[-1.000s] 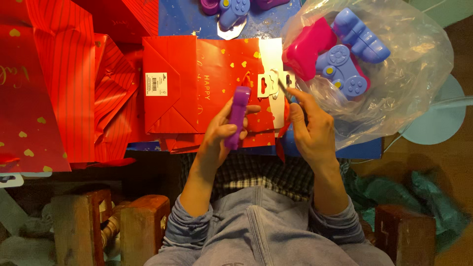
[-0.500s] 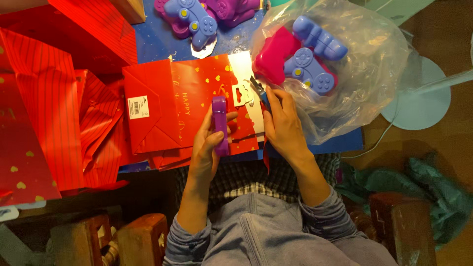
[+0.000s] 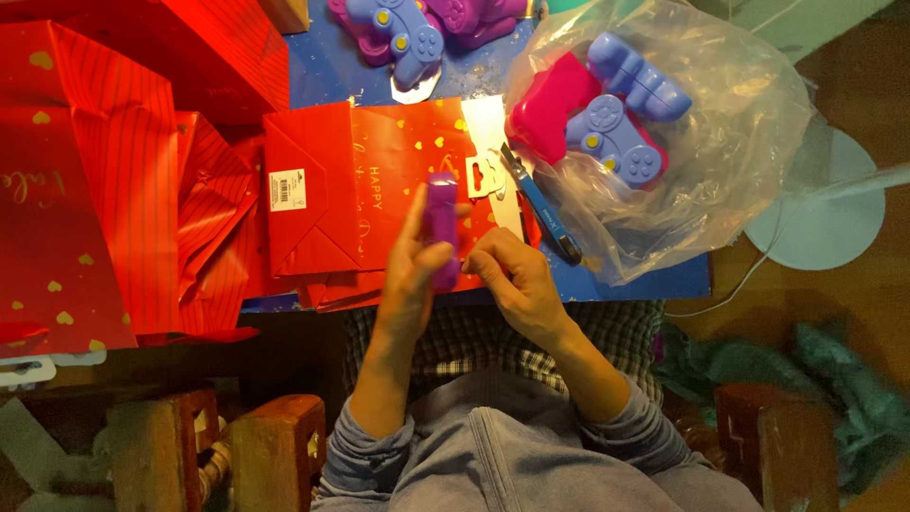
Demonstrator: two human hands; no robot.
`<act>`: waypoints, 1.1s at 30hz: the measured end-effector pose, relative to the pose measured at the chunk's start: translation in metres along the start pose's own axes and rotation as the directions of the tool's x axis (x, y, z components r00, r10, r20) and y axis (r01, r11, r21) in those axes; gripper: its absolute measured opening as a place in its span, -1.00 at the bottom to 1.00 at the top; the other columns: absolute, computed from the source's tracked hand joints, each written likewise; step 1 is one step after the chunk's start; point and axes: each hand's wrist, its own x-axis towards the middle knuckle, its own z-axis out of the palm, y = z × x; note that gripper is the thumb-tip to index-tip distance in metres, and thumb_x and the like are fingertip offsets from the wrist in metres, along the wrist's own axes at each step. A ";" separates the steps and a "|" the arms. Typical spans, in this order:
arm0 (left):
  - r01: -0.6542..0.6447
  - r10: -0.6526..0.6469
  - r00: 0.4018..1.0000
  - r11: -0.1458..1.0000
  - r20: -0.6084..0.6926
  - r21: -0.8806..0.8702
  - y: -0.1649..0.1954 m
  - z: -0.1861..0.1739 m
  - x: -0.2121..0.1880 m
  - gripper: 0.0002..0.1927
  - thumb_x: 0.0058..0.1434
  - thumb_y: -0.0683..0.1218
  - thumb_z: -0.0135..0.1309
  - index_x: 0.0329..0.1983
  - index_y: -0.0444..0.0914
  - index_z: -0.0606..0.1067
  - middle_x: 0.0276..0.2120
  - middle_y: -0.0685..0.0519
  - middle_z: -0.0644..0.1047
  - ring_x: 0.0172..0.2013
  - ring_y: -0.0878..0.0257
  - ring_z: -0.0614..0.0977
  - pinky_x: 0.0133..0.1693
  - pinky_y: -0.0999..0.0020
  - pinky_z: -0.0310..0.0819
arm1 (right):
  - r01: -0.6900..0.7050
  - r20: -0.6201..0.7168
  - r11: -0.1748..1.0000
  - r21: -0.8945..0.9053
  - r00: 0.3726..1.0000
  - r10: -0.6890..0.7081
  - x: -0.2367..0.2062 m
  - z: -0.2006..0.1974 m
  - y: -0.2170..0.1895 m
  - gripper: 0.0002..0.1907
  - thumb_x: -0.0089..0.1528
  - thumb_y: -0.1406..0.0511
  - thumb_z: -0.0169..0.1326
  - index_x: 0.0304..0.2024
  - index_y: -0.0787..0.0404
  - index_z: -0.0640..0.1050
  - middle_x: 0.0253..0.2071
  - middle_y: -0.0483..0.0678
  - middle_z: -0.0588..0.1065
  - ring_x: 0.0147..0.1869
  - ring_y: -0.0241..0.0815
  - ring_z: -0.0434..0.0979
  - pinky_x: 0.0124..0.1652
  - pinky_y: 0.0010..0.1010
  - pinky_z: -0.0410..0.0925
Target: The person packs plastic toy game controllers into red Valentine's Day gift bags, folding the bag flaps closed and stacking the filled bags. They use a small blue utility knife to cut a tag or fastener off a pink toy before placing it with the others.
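The left hand (image 3: 409,275) is gripping a purple toy piece (image 3: 441,230) upright above the red gift bag (image 3: 360,190). The right hand (image 3: 512,280), having laid the blue-handled cutters (image 3: 542,204) beside that bag, is now pinching the piece's lower end, freeing both hands for it.

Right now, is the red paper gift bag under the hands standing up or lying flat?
Lying flat: the red paper gift bag is folded, its bottom flap creased over, on the blue table.

A small packing workshop is shown: red gift bags (image 3: 114,180) are stacked left of the blue worktable (image 3: 332,66), moulded plastic toy controllers (image 3: 398,28) are piled at its far edge, more are kept in a clear plastic sack (image 3: 720,180) on its right.
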 end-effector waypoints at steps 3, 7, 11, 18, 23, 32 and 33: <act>-0.077 0.078 0.990 0.997 -0.113 0.015 0.017 -0.015 -0.001 -0.06 0.22 0.04 0.14 0.61 -0.35 0.10 0.22 -0.19 0.45 -0.08 0.20 0.44 -0.05 0.35 0.39 | 0.016 -0.014 0.996 0.091 1.000 -0.014 0.005 -0.001 0.007 -0.84 0.44 0.36 0.00 -0.22 0.30 0.53 -0.26 -0.10 0.46 -0.20 -0.31 0.44 -0.17 -0.52 0.32; -0.192 0.207 0.967 0.975 -0.149 0.109 0.022 -0.026 0.008 -0.12 0.24 -0.01 0.09 0.58 -0.32 0.07 0.27 -0.14 0.43 0.14 0.23 0.48 0.12 0.38 0.41 | 0.066 -0.058 0.998 -0.003 0.996 -0.066 0.016 -0.004 0.010 -0.86 0.42 0.37 0.02 -0.15 0.34 0.56 -0.24 -0.08 0.47 -0.16 -0.33 0.45 -0.12 -0.53 0.34; -0.244 0.285 0.948 0.937 -0.141 0.251 0.003 -0.015 0.005 -0.13 0.33 -0.02 0.11 0.59 -0.32 -0.01 0.32 -0.09 0.35 0.25 0.22 0.44 0.28 0.36 0.32 | -0.039 -0.011 0.999 0.027 0.999 0.040 0.015 0.000 0.006 -0.80 0.38 0.36 0.04 0.02 0.31 0.54 -0.15 -0.10 0.50 -0.12 -0.36 0.52 -0.08 -0.54 0.39; -0.100 0.184 0.980 0.775 -0.072 0.625 -0.014 0.009 -0.003 -0.24 0.48 0.16 -0.12 0.65 -0.28 0.13 0.13 -0.14 0.42 0.07 0.09 0.41 0.21 0.26 0.32 | -0.141 -0.013 0.934 0.328 0.988 0.154 0.002 0.007 0.013 -0.58 0.33 0.43 0.13 0.23 0.31 0.41 0.04 -0.05 0.51 0.03 -0.27 0.53 -0.02 -0.40 0.47; -0.196 0.357 0.928 0.234 0.104 0.952 -0.012 0.011 0.010 0.07 0.19 0.26 0.23 0.54 -0.37 0.02 0.45 -0.32 0.20 0.44 -0.24 0.17 0.41 -0.04 0.02 | 0.135 -0.407 0.954 0.268 0.913 -0.015 0.002 -0.042 0.024 -0.59 0.45 0.45 0.06 0.34 0.26 0.34 0.17 -0.02 0.48 0.21 -0.21 0.53 0.23 -0.32 0.45; -0.120 0.266 0.956 -0.043 0.128 0.992 -0.027 0.012 0.015 0.12 0.10 0.28 0.24 0.52 -0.36 0.00 0.46 -0.38 0.06 0.48 -0.25 0.00 0.40 -0.24 -0.30 | -0.040 -0.390 0.997 0.072 0.919 0.065 0.040 -0.129 0.010 -0.50 0.48 0.35 0.12 0.44 0.28 0.35 0.19 0.07 0.53 0.14 -0.22 0.58 0.10 -0.34 0.49; -0.128 0.263 0.955 -0.043 0.135 0.991 -0.027 0.009 0.015 0.07 0.15 0.25 0.21 0.53 -0.36 0.01 0.47 -0.37 0.07 0.49 -0.24 0.01 0.42 -0.22 -0.29 | -0.124 -0.421 0.983 -0.136 0.905 0.056 0.045 -0.128 0.008 -0.45 0.43 0.34 0.17 0.44 0.25 0.35 0.10 0.07 0.53 0.07 -0.18 0.59 0.05 -0.31 0.47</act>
